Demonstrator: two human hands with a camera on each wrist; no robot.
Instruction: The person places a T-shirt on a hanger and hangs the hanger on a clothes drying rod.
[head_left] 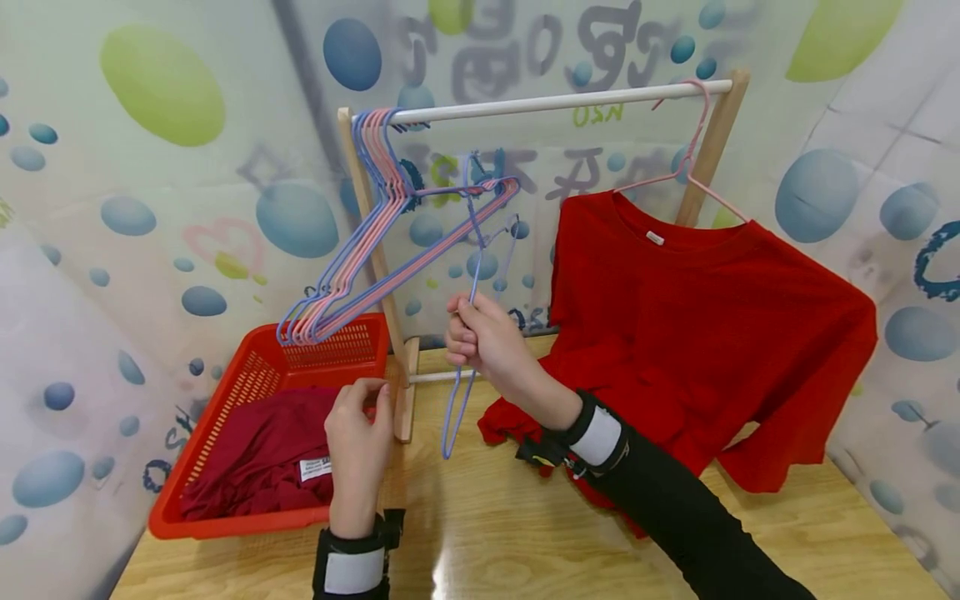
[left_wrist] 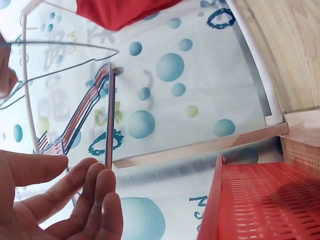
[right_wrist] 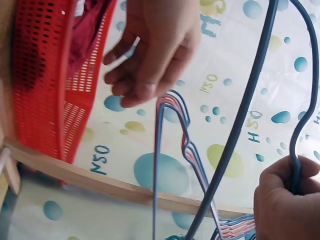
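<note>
My right hand (head_left: 487,342) grips a blue wire hanger (head_left: 477,268) in front of the rack, the hanger seen nearly edge-on with its hook end up. In the right wrist view the fingers of that hand curl round the blue hanger's wire. My left hand (head_left: 362,442) is raised beside the red basket, fingers bent loosely. The left wrist view shows that left hand (left_wrist: 65,200) with its thumb apart from the fingers and nothing between them. At the rack's left end hangs a bunch of several blue and pink hangers (head_left: 352,250), beyond both hands.
A white rail (head_left: 525,106) on wooden posts forms the rack. From its right end a red T-shirt (head_left: 675,308) hangs on a pink hanger (head_left: 701,137), its lower part lying on the wooden table (head_left: 510,533). A red basket (head_left: 240,527) at left holds a dark red garment (head_left: 262,458).
</note>
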